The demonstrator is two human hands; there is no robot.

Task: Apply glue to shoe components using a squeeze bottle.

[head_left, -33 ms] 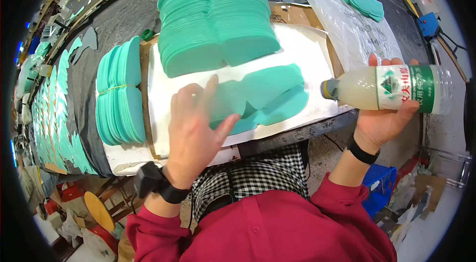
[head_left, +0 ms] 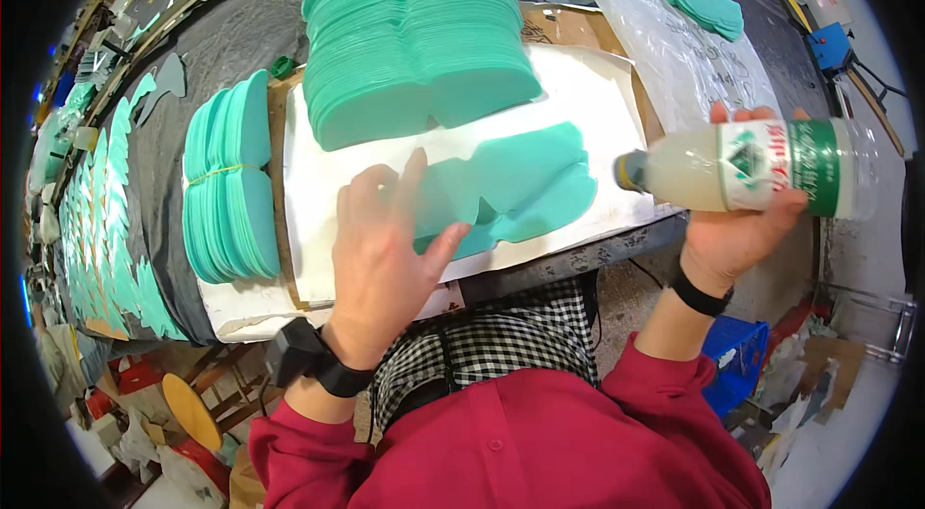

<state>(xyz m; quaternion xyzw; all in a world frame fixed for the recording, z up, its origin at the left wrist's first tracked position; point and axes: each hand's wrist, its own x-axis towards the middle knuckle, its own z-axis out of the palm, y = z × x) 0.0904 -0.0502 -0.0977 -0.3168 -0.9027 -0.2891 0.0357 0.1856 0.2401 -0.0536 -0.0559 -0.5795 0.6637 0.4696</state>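
Wrapped in the fingers of my right hand (head_left: 732, 244) is a clear plastic bottle (head_left: 679, 170) with a green and white label. It lies on its side in the air, its grey, yellow-ringed mouth pointing left, and holds a cloudy pale liquid. My left hand (head_left: 381, 244) is open, thumb apart from the fingers, over the left end of a few flat green double-lobed pieces (head_left: 530, 162). Its thumb tip meets their near edge; whether the blurred fingers touch them I cannot tell. These pieces overlap on a white sheet (head_left: 617, 104). Just beyond stands a tall fanned stack of matching green pieces (head_left: 414, 46).
A banded bundle of green pieces (head_left: 231, 220) stands to the left, near a green cap (head_left: 282, 67). Farther left, more green pieces (head_left: 101, 220) lie in rows. At the far right, a clear plastic sheet (head_left: 665, 56) bears loose green pieces (head_left: 699, 0). A blue crate (head_left: 734, 360) stands below right.
The bottle in my right hand has shifted slightly left and its label has turned a little. My left hand has barely moved.
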